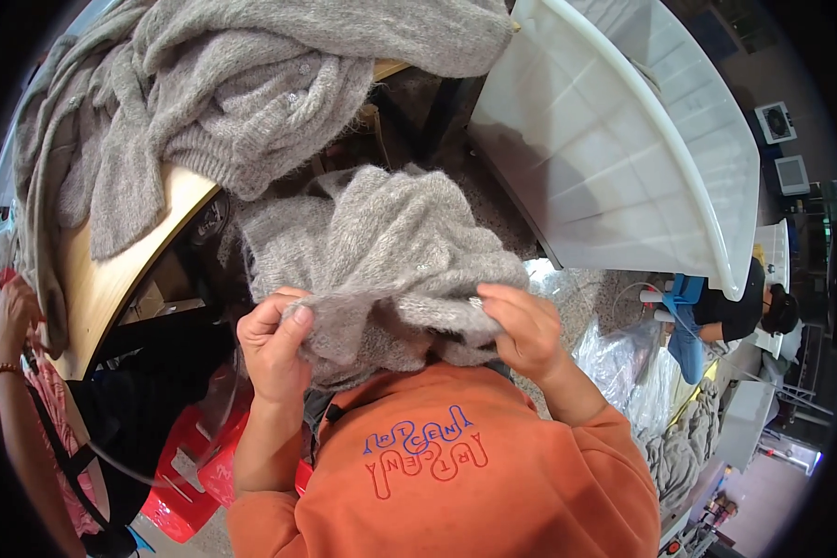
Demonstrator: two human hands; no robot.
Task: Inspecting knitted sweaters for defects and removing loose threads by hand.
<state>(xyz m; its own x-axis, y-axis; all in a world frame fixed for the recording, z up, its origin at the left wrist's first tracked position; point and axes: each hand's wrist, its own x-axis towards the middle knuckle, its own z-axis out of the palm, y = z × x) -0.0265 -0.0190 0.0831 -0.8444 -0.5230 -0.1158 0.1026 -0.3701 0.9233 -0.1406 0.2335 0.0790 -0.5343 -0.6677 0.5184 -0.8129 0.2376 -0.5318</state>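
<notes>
A fuzzy grey knit sweater [391, 223] lies bunched over my lap, its far folds hanging by the table. My left hand [277, 339] pinches an edge of it between thumb and fingers. Opposite, my right hand [523, 325] grips another thick fold of the same knit. Between the two hands a thin strip of the fabric is stretched, with a dark hollow showing beneath it. Some of my right fingertips are hidden behind the knit.
More grey knitwear [251, 102] is heaped on a wooden table [126, 279] at the far left. A large white plastic bin [614, 139] stands at the far right. A co-worker's arm [14, 344] shows at the left, near a red plastic stool [181, 474]. Clear plastic bags [623, 363] lie right; another person [730, 316] sits beyond.
</notes>
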